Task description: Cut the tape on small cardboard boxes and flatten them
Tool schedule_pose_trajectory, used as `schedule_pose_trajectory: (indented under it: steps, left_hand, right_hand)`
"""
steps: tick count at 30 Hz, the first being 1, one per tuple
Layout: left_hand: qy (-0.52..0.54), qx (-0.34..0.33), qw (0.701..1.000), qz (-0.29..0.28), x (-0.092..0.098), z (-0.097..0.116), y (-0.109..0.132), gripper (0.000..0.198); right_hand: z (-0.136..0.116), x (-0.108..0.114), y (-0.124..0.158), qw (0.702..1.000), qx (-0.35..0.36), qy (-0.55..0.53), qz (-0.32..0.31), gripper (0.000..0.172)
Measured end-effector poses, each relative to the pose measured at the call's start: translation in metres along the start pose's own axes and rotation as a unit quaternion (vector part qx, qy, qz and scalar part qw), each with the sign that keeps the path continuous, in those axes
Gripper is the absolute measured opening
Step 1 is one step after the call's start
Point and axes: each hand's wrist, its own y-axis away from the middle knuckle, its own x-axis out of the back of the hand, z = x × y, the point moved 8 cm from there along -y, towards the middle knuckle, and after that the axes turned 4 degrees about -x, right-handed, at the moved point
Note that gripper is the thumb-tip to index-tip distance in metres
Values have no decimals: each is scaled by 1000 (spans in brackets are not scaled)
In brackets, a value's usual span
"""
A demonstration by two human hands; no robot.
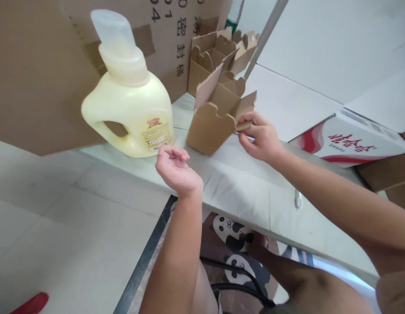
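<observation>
An open brown cardboard box, with scalloped tabs and raised flaps, stands slightly tilted on the pale covered bench. My right hand pinches a small cardboard tab at the box's right side. Something thin and dark shows under those fingers, too small to name. In front of the box, my left hand is turned palm up with its fingers loosely curled and nothing visible in them. Just beyond it is a pale yellow jug with a translucent cap and a label. Another open cardboard box sits behind the first.
A large carton with printed characters backs the jug. At right lies a red and white box. A small white object rests on the bench. Below are a panda-patterned mat and a red object on the tiles.
</observation>
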Motion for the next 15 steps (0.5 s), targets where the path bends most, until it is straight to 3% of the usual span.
schedule_pose_trajectory:
  steps: [5,8,12,15]
  left_hand:
    - [3,22,1000,17,-13,-13,25,35]
    - [6,34,999,-3,-24,-26,34,32]
    - [-51,43,995,-79,-36,-47,48,27]
    - [-86,39,990,-102,-40,-61,62,26]
  right_hand:
    - [1,71,104,990,72,-68,100,23]
    - [2,107,162,979,68,-86,172,17]
    - [18,135,233,953,-52,-54,295,29]
    - [45,139,294,880,-188,-49,434,38]
